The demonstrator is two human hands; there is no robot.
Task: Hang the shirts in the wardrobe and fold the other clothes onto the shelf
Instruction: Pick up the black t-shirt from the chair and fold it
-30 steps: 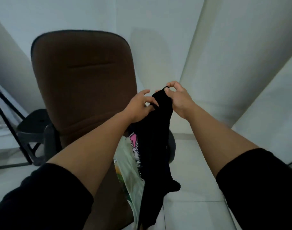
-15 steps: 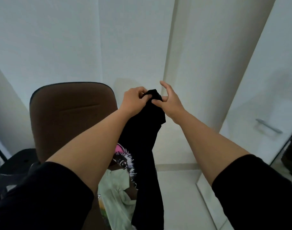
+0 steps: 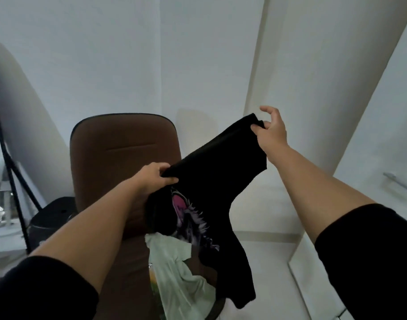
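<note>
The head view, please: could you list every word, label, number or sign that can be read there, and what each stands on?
None can be read.
Black printed T-shirt: pink and white graphic, no legible lettering.
Pale green garment on the brown padded chair: a small coloured print at its edge, too blurred to read.

Looks like a room in a home: plain white walls [image 3: 105,54], pale tiled floor [image 3: 267,273], brown padded chair [image 3: 119,158] heaped with clothes [image 3: 174,273], white door with a metal handle [image 3: 400,184] at right.
</note>
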